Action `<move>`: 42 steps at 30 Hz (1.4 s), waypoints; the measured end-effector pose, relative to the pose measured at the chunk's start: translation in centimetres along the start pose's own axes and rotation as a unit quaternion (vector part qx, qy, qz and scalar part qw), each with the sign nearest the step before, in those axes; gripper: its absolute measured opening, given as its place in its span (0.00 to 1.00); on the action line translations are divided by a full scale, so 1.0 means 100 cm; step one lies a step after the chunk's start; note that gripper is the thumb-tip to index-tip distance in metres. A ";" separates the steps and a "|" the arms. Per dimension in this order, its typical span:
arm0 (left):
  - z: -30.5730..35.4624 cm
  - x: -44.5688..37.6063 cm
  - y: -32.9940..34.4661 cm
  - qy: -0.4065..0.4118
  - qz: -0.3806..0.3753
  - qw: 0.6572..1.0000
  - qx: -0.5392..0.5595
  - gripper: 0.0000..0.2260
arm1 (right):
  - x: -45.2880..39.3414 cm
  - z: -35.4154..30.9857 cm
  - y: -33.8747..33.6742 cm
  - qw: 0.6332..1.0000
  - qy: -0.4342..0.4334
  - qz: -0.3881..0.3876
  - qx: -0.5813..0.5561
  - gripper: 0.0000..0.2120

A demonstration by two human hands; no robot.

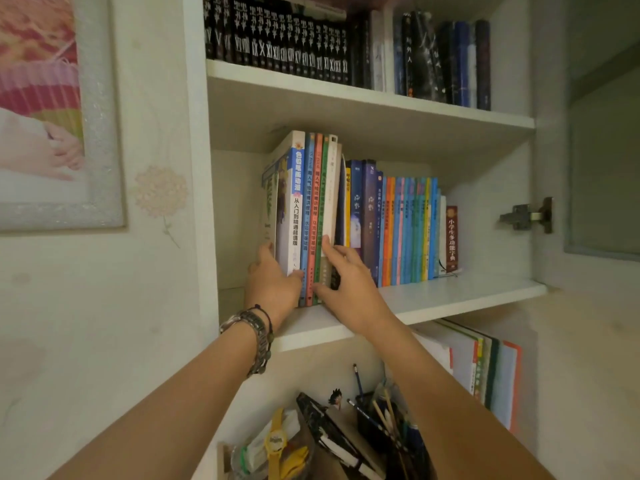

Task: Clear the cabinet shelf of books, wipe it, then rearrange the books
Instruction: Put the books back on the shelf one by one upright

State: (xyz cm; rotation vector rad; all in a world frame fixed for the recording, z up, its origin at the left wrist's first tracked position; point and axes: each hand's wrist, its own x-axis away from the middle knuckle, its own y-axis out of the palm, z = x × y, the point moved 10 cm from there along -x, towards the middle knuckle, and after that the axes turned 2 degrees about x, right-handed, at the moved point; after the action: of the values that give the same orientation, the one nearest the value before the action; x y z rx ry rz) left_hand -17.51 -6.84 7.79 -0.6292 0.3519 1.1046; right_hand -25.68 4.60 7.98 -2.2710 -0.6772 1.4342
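both hands are on a bundle of tall books [313, 209] in the centre of the frame, on the middle shelf [450, 296]. the left hand [272, 284] wraps the bundle's left side, thumb across the spines at the bottom, fingers curled out of sight behind the white-spined volume. the right hand [346, 282] pinches the other side, fingers spread up the pale spine, thumb low at the base. the risk: the grip is all at the bottom, so the tops could fan open and a thin middle book slip out, onto the clutter of pens [381, 414] at bottom centre. also the shorter books [408, 230] just right of the bundle may topple left once their support goes. the bundle stands upright, forward of the row, near the shelf's front edge.
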 end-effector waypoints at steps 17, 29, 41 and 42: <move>0.096 0.061 0.027 0.420 0.063 0.825 -0.372 0.23 | -0.007 0.050 -0.035 0.992 0.091 0.009 0.090 0.27; 0.098 0.024 0.088 0.476 -0.020 0.676 -0.562 0.21 | -0.011 0.062 -0.028 0.992 0.068 -0.065 0.083 0.34; 0.099 0.020 0.110 0.501 0.000 0.689 -0.523 0.20 | -0.024 0.088 -0.053 0.997 0.051 0.008 0.055 0.29; 0.101 0.018 0.109 0.501 0.008 0.696 -0.514 0.20 | -0.027 0.093 -0.054 0.996 0.050 0.004 0.072 0.29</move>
State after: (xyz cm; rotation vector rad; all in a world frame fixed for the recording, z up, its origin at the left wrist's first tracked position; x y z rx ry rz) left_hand -27.06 4.17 11.42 -2.2817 0.6549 0.7925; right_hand -36.21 7.95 9.02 -2.2179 -0.5179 1.3173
